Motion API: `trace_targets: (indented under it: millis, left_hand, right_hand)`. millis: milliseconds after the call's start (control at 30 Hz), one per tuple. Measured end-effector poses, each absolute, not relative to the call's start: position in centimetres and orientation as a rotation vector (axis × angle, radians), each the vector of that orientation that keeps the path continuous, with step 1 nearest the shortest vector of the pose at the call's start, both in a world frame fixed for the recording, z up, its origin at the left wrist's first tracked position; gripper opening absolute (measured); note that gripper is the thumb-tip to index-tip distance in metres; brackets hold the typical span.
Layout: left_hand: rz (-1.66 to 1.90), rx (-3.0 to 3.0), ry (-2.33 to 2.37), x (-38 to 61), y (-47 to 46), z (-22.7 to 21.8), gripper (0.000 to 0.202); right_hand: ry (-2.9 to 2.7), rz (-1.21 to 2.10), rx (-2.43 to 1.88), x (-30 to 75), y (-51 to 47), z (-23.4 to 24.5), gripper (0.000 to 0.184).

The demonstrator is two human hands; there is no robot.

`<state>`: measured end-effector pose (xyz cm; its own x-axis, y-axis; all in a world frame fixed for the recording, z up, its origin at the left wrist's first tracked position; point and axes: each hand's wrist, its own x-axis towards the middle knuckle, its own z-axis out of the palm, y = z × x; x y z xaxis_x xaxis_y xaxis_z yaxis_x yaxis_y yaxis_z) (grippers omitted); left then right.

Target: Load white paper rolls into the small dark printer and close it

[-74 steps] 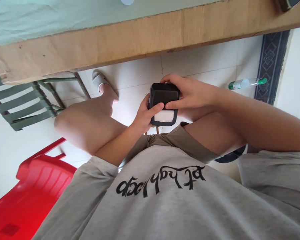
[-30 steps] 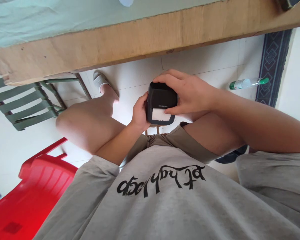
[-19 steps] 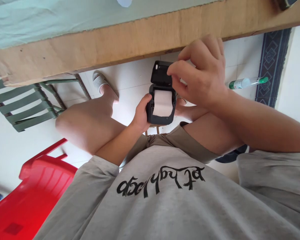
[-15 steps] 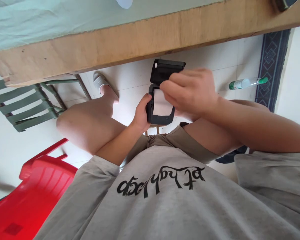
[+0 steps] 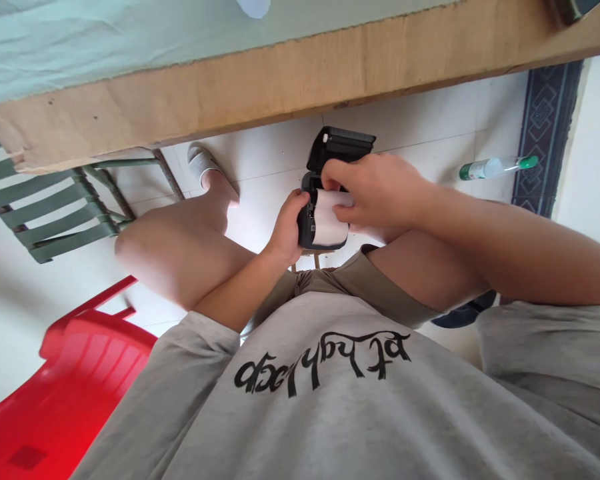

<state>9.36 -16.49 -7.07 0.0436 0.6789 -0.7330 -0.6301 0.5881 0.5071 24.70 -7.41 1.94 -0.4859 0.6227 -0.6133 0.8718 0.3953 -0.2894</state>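
A small black portable printer (image 5: 306, 230) is held over my lap, its hinged lid (image 5: 343, 147) swung up and away from me. My left hand (image 5: 287, 230) grips the printer's left side, with the thumb on the rim. In the printer's bay lies a white paper roll (image 5: 327, 223), its lower end covering part of the front rim. The thumb and index finger of my right hand (image 5: 375, 190) are closed on the roll's upper right part. That hand hides the bay's right side and some of the lid's lower edge.
A wooden table edge (image 5: 230, 87) with a pale green cloth (image 5: 105, 40) runs across the top. A green-strapped folding chair (image 5: 55, 207) and a red plastic chair (image 5: 80, 380) stand at left. A clear bottle (image 5: 495, 168) with a green cap lies on the floor at right.
My right hand has shifted from the upper bay onto the paper, its thumb now lower. The paper has moved toward the front rim and looks more rounded. The printer and lid have tilted slightly.
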Motion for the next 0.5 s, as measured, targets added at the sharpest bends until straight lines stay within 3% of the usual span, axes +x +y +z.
trace_targets:
  millis: [167,233,300,433,500]
  left_hand:
    - [1.014,0.025,1.167,9.1,-16.4,-7.3,0.028]
    - [1.003,0.026,1.165,8.9,-16.4,-7.3,0.028]
    - [1.003,0.027,1.164,8.9,-16.4,-7.3,0.027]
    - [1.020,0.044,1.177,8.8,-16.5,-7.1,0.027]
    - [1.025,0.049,1.183,8.7,-16.6,-7.0,0.027]
  right_hand:
    - [1.978,-2.190,1.408,27.8,-5.4,4.2,0.051]
    - [1.901,-2.465,1.554,28.2,-4.7,4.8,0.050]
    - [2.168,-2.442,1.594,27.8,-4.1,5.0,0.042]
    - [2.890,-1.968,1.466,25.8,-3.0,5.1,0.021]
    - [2.726,-2.254,1.632,24.6,-2.2,5.5,0.018]
